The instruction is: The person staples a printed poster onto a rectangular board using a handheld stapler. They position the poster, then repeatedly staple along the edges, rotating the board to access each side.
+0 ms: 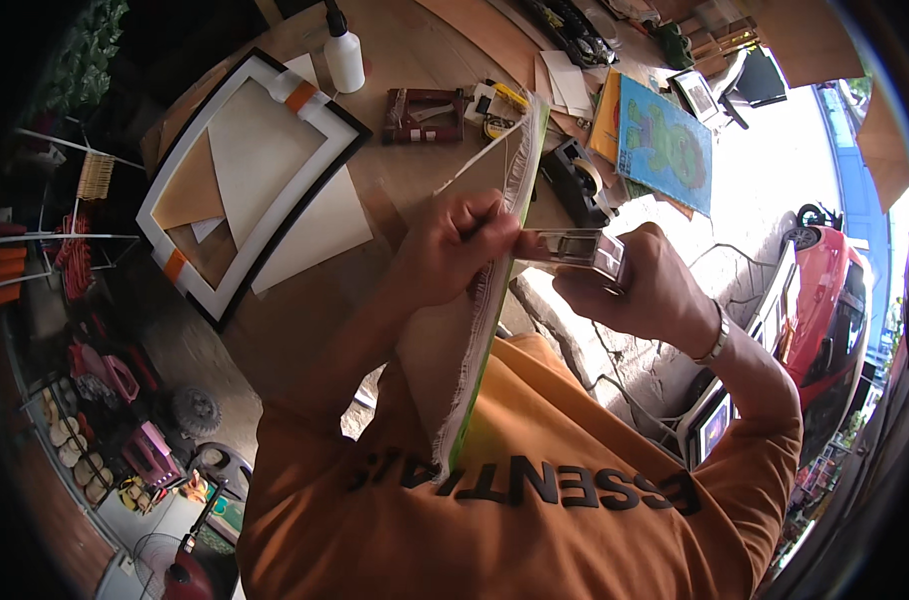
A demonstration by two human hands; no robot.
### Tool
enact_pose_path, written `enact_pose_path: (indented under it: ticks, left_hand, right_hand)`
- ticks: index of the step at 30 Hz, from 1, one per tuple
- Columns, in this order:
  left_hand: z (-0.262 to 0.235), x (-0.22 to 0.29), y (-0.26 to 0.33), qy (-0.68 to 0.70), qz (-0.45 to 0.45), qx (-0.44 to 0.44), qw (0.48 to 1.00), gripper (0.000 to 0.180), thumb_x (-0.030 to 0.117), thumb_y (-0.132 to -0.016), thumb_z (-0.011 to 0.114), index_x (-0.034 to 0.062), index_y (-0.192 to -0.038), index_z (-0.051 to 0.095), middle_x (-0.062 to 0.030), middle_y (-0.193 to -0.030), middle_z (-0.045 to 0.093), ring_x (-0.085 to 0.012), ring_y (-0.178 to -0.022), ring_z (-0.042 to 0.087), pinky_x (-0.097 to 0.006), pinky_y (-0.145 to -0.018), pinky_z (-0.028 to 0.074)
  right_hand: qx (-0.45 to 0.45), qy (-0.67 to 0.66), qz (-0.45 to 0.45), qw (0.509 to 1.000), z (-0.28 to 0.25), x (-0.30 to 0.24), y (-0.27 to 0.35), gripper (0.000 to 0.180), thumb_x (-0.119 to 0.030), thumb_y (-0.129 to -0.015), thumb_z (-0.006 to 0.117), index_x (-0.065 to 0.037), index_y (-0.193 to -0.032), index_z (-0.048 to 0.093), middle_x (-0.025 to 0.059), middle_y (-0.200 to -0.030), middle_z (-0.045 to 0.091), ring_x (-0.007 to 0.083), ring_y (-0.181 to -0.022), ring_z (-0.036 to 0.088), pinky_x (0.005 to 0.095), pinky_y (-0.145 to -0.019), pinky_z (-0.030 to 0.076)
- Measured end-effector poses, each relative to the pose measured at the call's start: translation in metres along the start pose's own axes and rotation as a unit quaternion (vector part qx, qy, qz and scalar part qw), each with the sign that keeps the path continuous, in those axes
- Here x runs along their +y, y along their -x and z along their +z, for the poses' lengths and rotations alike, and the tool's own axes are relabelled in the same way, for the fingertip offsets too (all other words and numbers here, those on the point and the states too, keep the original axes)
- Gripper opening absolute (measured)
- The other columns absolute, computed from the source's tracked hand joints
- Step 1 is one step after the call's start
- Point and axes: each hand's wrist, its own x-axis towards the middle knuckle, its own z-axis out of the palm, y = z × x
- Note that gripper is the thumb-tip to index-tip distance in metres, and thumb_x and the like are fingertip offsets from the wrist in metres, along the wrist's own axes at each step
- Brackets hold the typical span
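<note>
I hold a stretched canvas [495, 300] on edge in front of my orange shirt. Its frayed white cloth border faces me and a green painted side shows along the right. My left hand [453, 252] pinches the cloth against the canvas edge near the top. My right hand [647, 292] grips a shiny metal staple gun [578, 248], whose nose presses against the canvas edge right beside my left fingers.
On the wooden table [415, 60] lie a black-and-white frame [337, 130] with orange tape, a white glue bottle [344, 56], a red-brown tool [425, 115], a black tape dispenser [581, 176] and a blue painting [665, 140]. A red car [825, 300] stands at the right.
</note>
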Motion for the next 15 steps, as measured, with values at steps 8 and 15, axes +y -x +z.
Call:
enact_pose_path:
  ticks: [8,15]
  left_hand:
    - [-0.019,0.033,-0.011,-0.229,-0.059,-0.036,0.971,0.025,0.026,-0.103,0.063,0.0058,-0.088,0.063,0.0048,-0.075,0.061,0.0011,-0.069,0.053,-0.019,-0.059,0.042]
    - [-0.024,0.031,-0.031,-0.037,-0.104,-0.057,0.992,0.023,0.021,-0.101,0.063,0.0001,-0.094,0.068,0.0024,-0.075,0.065,0.0001,-0.069,0.055,-0.020,-0.060,0.045]
  right_hand:
    - [0.100,0.061,0.009,0.993,-0.023,0.048,-0.004,0.044,-0.036,-0.084,0.080,0.003,-0.070,0.065,0.0088,-0.048,0.047,0.0157,-0.042,0.049,0.0356,-0.048,0.039]
    - [0.008,0.117,-0.074,0.990,-0.023,0.021,-0.011,0.031,-0.033,-0.090,0.074,-0.003,-0.086,0.071,0.0119,-0.057,0.059,0.0270,-0.052,0.059,0.0396,-0.055,0.046]
